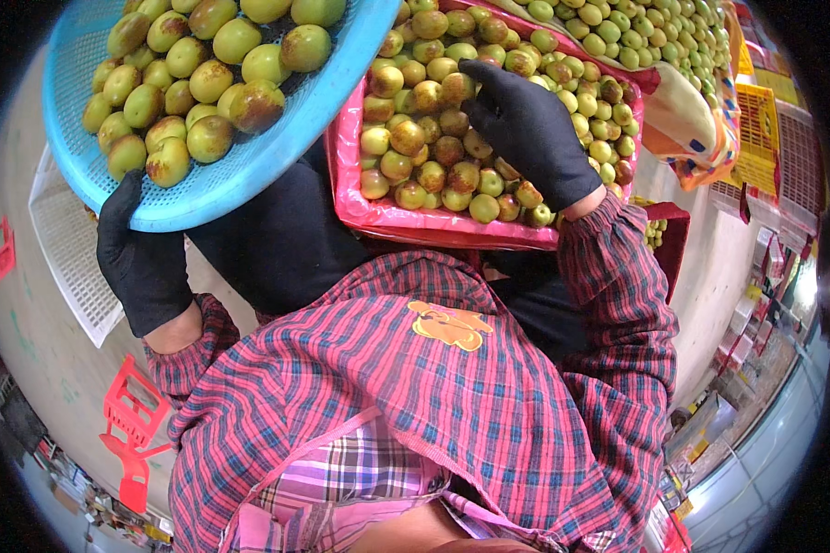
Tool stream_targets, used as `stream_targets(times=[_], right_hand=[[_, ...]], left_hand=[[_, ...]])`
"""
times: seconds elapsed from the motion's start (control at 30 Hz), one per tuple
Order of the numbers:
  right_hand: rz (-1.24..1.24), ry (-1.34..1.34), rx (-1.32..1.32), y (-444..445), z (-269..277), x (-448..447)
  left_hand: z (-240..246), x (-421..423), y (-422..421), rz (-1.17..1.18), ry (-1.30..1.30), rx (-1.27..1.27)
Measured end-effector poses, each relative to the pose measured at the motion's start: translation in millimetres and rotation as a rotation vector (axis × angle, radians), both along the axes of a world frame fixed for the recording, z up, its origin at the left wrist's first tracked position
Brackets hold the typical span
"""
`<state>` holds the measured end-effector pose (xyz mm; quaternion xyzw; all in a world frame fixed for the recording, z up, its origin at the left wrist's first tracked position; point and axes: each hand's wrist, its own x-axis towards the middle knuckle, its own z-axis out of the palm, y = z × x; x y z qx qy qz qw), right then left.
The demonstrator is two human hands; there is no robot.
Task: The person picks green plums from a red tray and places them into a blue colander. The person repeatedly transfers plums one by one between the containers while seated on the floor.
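My left hand (142, 256), in a black glove, grips the near rim of a round blue plastic basket (249, 200). Green and russet jujubes (207, 79) lie in that basket, which is tilted. My right hand (526, 131), gloved in black too, is over a crate lined with pink plastic (449, 225). Its thumb and fingers touch a jujube (458, 88) among the many in the crate; whether they have closed on it is hard to tell. Larger, browner fruit lies at the crate's left, smaller greener fruit at its right.
Beyond the crate, a heap of small green jujubes (636, 27) rests on a patterned cloth (685, 117). Yellow plastic crates (757, 138) stand at the right. A white perforated crate (76, 256) is under the blue basket. A red plastic chair (135, 408) stands at the lower left.
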<state>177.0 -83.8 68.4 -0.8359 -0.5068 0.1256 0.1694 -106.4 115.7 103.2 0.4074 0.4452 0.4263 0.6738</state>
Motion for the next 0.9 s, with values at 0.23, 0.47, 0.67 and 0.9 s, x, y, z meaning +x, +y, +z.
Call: stream_targets(times=[0.23,0.47,0.67,0.9], right_hand=[[-0.011,-0.268,-0.103,-3.1,-15.5,-4.2],[-0.107,-0.139,0.166,-28.7,17.2,24.0],[-0.088,-0.147,0.109,-75.1,19.0,53.5],[0.153,-0.447,0.078,-46.9,10.6,19.8]], left_hand=[[-6.6,-5.1,2.3,0.031,0.049,0.031],[-25.4,-20.1,9.1,-0.065,0.213,0.267],[-28.6,-23.9,7.9,-0.04,0.156,0.255],[-33.6,-29.5,10.8,-0.103,0.26,0.381]])
